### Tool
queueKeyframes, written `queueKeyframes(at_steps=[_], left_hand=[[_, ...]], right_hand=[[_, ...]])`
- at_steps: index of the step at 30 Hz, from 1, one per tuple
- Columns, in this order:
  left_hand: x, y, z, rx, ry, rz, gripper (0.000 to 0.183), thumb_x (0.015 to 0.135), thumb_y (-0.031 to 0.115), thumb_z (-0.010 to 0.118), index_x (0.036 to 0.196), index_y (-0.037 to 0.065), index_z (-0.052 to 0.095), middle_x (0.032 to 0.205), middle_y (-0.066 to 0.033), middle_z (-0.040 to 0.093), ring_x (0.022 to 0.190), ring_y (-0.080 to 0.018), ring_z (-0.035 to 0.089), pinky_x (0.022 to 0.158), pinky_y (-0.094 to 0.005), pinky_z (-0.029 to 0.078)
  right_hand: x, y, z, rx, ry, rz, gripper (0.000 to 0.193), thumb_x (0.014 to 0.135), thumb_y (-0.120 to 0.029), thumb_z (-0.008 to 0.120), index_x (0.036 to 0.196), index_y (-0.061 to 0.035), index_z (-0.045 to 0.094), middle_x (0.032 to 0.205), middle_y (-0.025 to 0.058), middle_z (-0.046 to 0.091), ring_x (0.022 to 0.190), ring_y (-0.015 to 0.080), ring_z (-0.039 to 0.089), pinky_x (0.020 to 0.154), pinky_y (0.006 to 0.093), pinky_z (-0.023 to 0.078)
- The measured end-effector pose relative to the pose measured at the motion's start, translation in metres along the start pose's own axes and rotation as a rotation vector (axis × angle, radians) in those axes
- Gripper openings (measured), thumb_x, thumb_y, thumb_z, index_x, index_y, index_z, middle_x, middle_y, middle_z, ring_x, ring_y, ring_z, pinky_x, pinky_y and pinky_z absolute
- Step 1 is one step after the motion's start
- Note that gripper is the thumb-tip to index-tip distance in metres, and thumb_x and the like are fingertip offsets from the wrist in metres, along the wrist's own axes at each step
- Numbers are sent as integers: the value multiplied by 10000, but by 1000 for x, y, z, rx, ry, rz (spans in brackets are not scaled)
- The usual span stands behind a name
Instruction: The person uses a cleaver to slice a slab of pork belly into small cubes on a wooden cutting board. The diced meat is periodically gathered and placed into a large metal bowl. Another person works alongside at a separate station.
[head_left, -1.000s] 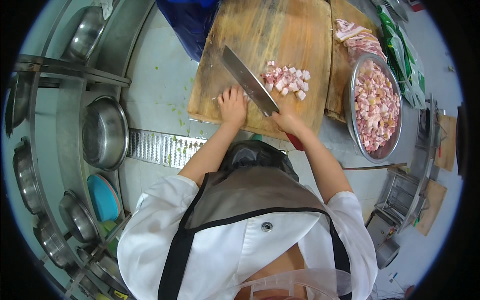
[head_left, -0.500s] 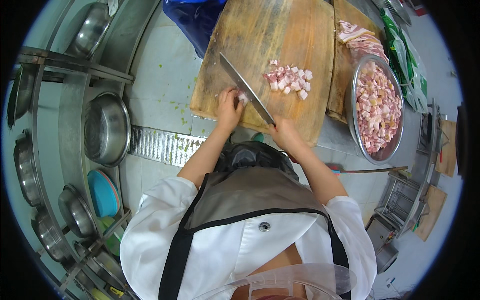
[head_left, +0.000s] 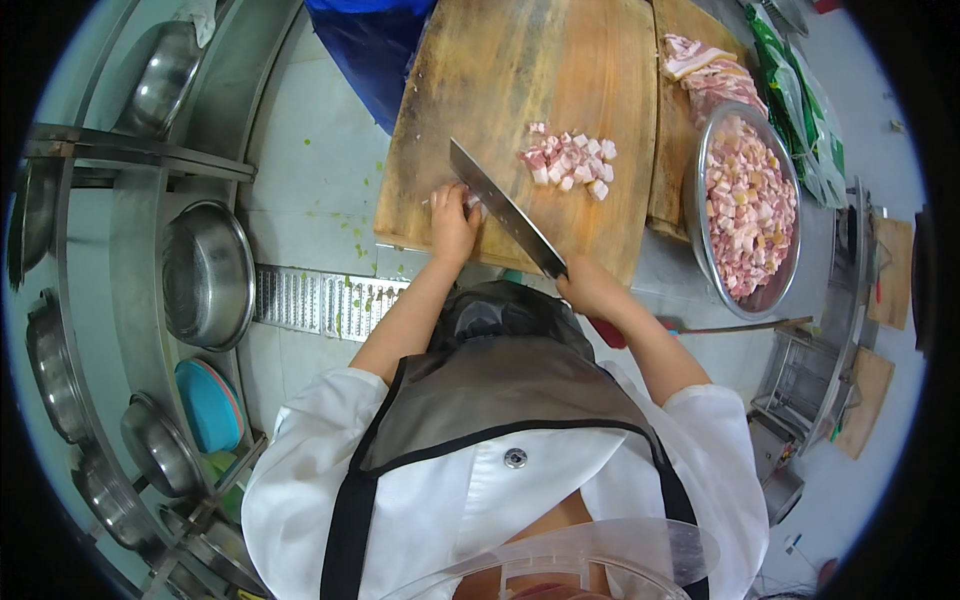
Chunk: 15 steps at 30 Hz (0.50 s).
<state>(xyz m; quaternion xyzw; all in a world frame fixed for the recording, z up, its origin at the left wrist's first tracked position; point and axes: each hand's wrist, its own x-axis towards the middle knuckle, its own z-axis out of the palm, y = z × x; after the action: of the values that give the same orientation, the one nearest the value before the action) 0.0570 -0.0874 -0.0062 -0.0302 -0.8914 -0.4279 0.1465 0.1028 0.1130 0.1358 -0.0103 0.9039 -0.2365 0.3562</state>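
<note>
My right hand [head_left: 588,286] is wrapped round the handle of a large cleaver [head_left: 506,210], whose blade slants away to the far left over the wooden cutting board [head_left: 480,90]. Close to the blade's left face, the curled fingers of my left hand [head_left: 453,224] press a small piece of pork [head_left: 472,202] on the board. Most of that piece is hidden by my fingers. A loose heap of pork cubes [head_left: 570,160] lies to the right of the cleaver.
Right of the board stands a steel bowl [head_left: 698,215] heaped with cubed pork. Pork slices [head_left: 715,80] lie on a second board [head_left: 668,185] beyond it, beside a green and clear plastic bag [head_left: 800,110]. A blue plastic-covered thing [head_left: 375,55] stands at far left; steel basins [head_left: 208,275] fill the left shelves.
The cleaver and both hands sit slightly nearer to me on the board, and the blade has tilted a little. The whole view has shifted slightly. The heap of cubes looks unchanged.
</note>
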Motion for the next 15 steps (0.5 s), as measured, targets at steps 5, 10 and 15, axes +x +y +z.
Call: queueKeyframes(at_steps=[5, 10, 15], left_hand=[[-2, -3, 3, -32, -63, 82, 319, 677, 15, 662, 975, -28, 558, 1031, -178, 540, 983, -365, 480, 870, -409, 403], [-8, -6, -4, 54, -89, 189, 400, 699, 34, 665, 1076, -35, 552, 1146, -183, 530, 1090, -379, 460, 931, -426, 385], [-5, 16, -11, 16, -197, 171, 425, 741, 0, 610, 1160, 0, 541, 1232, -172, 503, 1169, -364, 438, 977, -411, 375]], right_hand=[[48, -16, 23, -87, 119, -24, 218, 809, -140, 533, 907, 42, 602, 738, 238, 616, 712, 379, 624, 648, 441, 491], [35, 12, -1, 338, 201, -78, 197, 802, -139, 536, 896, 16, 612, 679, 187, 606, 582, 298, 609, 565, 398, 480], [20, 41, 5, 647, 394, 16, 174, 838, -108, 510, 926, 23, 582, 573, 96, 545, 455, 163, 537, 453, 326, 435]])
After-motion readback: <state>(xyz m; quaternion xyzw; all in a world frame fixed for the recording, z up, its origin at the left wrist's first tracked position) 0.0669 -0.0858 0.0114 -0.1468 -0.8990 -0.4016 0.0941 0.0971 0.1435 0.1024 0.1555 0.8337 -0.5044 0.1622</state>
